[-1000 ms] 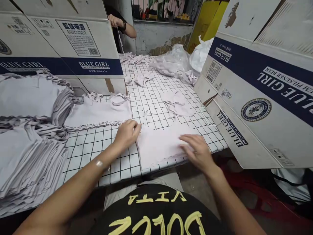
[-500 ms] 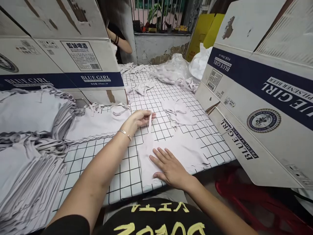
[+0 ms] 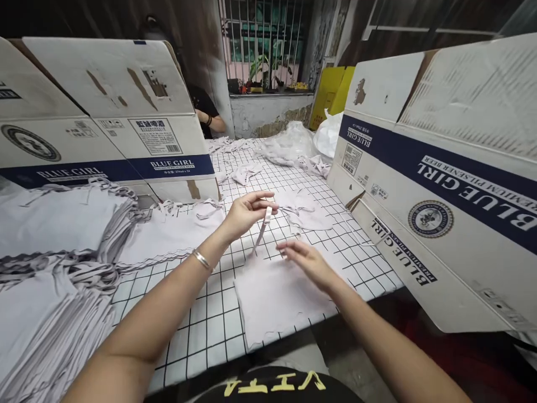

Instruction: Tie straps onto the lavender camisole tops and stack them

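A pale pinkish camisole (image 3: pixel 277 302) lies flat at the table's front edge, its hem towards me. My left hand (image 3: pixel 251 212) is raised over its far left corner, thumb and fingers closed on a thin shoulder strap (image 3: pixel 260 235) that runs up from the cloth. Just above the camisole's upper part hovers my right hand (image 3: pixel 308 262), fingers stretched out and a little apart, with nothing visible in them. Beyond both hands rests another crumpled pale garment (image 3: pixel 312 212).
Tall stacks of similar garments (image 3: pixel 62 218) fill the left side, beside a lower pile (image 3: pixel 163 238). Cardboard beer boxes stand as walls at left (image 3: pixel 168 145) and right (image 3: pixel 377 168). Plastic bags (image 3: pixel 289 140) lie at the back. Another person's arm (image 3: pixel 213 122) shows behind the left box.
My left hand has gone from the camisole's edge to lifting its strap. My right hand pressed flat on the cloth, then rose off it. The view has tilted upward.
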`<state>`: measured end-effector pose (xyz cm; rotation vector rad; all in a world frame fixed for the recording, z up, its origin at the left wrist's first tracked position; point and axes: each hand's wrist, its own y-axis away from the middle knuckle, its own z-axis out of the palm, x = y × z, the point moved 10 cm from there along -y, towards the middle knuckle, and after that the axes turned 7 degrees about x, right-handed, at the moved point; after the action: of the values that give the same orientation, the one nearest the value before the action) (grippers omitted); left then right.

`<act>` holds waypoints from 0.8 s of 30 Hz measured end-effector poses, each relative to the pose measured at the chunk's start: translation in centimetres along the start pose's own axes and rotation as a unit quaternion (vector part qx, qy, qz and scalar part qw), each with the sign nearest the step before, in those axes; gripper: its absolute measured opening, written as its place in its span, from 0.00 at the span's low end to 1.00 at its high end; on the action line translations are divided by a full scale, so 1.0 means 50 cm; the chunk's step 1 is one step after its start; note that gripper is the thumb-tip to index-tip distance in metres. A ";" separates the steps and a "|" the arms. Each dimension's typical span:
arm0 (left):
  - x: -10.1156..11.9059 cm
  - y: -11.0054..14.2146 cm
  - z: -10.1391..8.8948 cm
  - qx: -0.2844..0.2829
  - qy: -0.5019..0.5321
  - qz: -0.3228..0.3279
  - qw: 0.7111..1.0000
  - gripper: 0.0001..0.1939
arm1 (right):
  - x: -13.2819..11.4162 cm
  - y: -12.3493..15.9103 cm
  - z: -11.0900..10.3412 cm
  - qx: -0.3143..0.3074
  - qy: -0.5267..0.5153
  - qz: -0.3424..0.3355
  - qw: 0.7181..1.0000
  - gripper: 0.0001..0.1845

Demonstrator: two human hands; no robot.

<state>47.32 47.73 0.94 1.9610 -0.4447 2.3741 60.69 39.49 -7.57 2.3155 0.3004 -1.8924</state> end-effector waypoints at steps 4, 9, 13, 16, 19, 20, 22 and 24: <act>0.006 0.070 0.027 -0.006 -0.090 0.035 0.995 0.24 | -0.063 -0.062 -0.005 -0.052 -0.113 0.005 0.992 0.15; 0.013 0.089 0.026 0.019 -0.155 0.061 0.986 0.25 | -0.068 -0.070 0.043 -0.113 -0.163 0.058 0.978 0.12; 0.012 0.101 0.010 0.041 -0.235 0.084 0.967 0.24 | -0.044 -0.072 0.041 -0.094 -0.152 0.103 0.979 0.12; -0.025 0.142 -0.023 0.104 -0.386 0.077 0.913 0.10 | -0.004 -0.078 0.012 -0.052 -0.159 0.134 0.977 0.13; -0.127 0.200 -0.015 0.043 -0.522 -0.007 0.852 0.12 | 0.058 -0.075 -0.019 -0.006 -0.162 0.184 0.970 0.16; -0.159 0.219 -0.008 0.017 -0.543 -0.029 0.839 0.12 | 0.078 -0.071 -0.024 0.003 -0.160 0.201 0.966 0.16; -0.199 0.243 0.002 -0.002 -0.558 -0.054 0.828 0.11 | 0.109 -0.063 -0.025 0.002 -0.160 0.229 0.960 0.17; -0.217 0.250 0.007 -0.002 -0.555 -0.069 0.829 0.07 | 0.126 -0.055 -0.017 -0.012 -0.164 0.243 0.956 0.18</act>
<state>47.33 37.40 -11.97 3.0263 -0.2689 0.8922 62.03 42.80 -13.51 1.7908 -0.2598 -1.9361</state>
